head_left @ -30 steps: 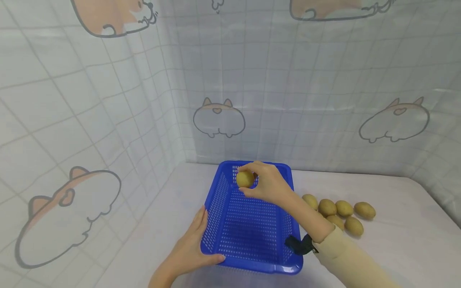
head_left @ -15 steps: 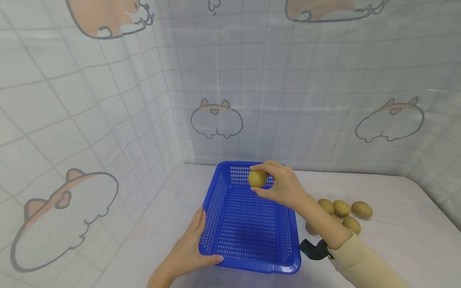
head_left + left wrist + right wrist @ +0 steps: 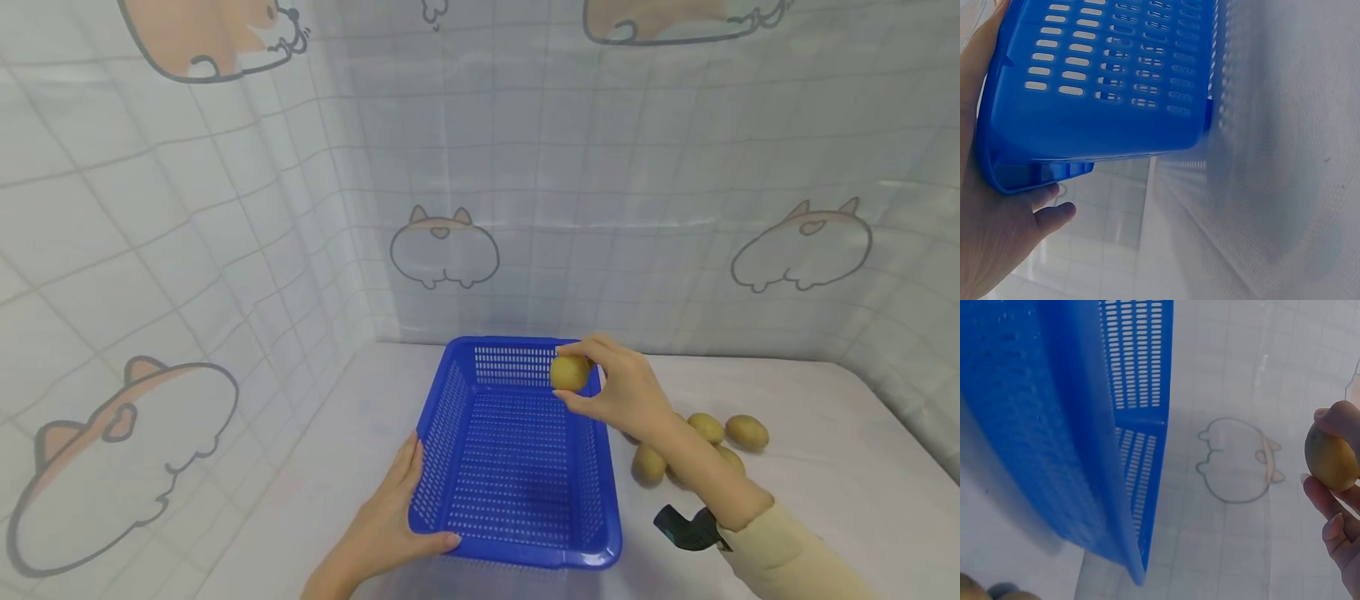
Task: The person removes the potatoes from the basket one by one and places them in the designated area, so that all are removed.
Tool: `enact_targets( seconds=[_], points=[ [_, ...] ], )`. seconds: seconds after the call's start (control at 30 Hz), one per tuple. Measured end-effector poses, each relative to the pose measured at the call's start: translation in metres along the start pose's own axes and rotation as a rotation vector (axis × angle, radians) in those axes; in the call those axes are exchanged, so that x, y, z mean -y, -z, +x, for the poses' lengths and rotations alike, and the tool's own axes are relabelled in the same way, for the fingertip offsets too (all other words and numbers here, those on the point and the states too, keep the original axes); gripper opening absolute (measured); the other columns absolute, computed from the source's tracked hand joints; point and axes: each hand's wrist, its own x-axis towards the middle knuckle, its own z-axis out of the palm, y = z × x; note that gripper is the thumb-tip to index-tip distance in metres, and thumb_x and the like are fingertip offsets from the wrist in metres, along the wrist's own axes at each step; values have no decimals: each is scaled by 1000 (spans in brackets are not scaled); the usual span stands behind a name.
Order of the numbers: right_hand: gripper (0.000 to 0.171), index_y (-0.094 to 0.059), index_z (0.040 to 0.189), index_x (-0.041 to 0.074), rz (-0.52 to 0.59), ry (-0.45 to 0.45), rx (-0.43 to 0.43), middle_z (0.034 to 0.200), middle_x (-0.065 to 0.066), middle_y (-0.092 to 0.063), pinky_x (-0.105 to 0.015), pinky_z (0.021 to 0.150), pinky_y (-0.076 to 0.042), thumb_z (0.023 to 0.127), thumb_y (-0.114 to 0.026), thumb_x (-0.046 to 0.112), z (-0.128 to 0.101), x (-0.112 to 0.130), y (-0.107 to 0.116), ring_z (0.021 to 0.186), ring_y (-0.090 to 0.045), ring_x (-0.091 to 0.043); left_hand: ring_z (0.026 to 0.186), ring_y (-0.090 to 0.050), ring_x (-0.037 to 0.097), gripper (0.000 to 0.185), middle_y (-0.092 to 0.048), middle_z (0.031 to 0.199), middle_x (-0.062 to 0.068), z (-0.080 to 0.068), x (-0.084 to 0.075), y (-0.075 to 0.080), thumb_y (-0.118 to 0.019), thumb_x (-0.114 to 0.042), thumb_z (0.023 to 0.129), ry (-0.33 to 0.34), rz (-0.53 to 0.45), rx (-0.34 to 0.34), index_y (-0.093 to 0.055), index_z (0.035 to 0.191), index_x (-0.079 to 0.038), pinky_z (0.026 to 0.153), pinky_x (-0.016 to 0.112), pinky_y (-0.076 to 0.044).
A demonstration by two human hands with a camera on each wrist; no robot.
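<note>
Potato (image 3: 570,372) sits pinched in the right hand (image 3: 626,394), up over the far right corner of the blue basket (image 3: 517,454). Nearest, the left hand (image 3: 390,525) grips the basket's near left corner, thumb on the rim. More potatoes (image 3: 726,433) lie on the desk (image 3: 810,467) just right of the basket.

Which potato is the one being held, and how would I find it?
Find the blue basket on the white table. At its far right corner the right hand pinches one potato in the air. The other potatoes lie on the table beside the basket.
</note>
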Motion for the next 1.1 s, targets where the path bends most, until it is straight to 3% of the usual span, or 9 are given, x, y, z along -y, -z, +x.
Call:
enact_targets(
  seconds=[0.27,0.43,0.6,0.73,0.87,1.1],
  points=[
    [53,-66,111,9,-35,15,-42,97,5,-62,-14,63,-45,63,-88,16,-14,-9,10,77,-54,-8,144,-7,38,127,4,160,17,-1,1,1,-74,-64,70,-4,-1,-1,-8,150,7,107,60,-24],
    [53,-66,110,9,-63,31,-65,94,6,-61,-9,58,-41,61,-87,14,-24,-13,18,76,-53,-8,144,-7,38,127,4,160,17,-1,1,0,-74,-65,69,1,-4,0,-8,150,7,107,60,-24],
    [55,-66,110,8,-84,40,-59,93,5,-60,-11,61,-40,60,-86,13,-33,-17,29,76,-51,-8,144,-8,39,127,3,160,17,0,-1,1,-75,-64,69,5,-2,-3,-9,150,7,107,60,-24],
    [55,-66,111,10,-91,-6,-31,98,6,-60,-13,67,-41,60,-86,14,-41,-18,38,79,-52,-6,144,-7,38,126,4,160,16,0,-1,1,-75,-63,69,15,-4,3,-8,150,7,106,61,-24],
    [55,-66,111,10,-86,-32,-35,100,6,-61,-12,63,-41,60,-87,13,-49,-23,46,78,-52,-3,144,-7,37,126,4,160,15,1,0,0,-75,-63,69,20,-4,5,-8,151,6,107,60,-24],
    [45,-67,109,10,-115,-10,-57,98,6,-62,-16,59,-38,68,-80,25,-63,-34,63,75,-48,-1,144,-9,38,127,2,160,17,1,1,0,-74,-65,69,2,3,-10,-10,151,7,106,60,-25]
  ],
)
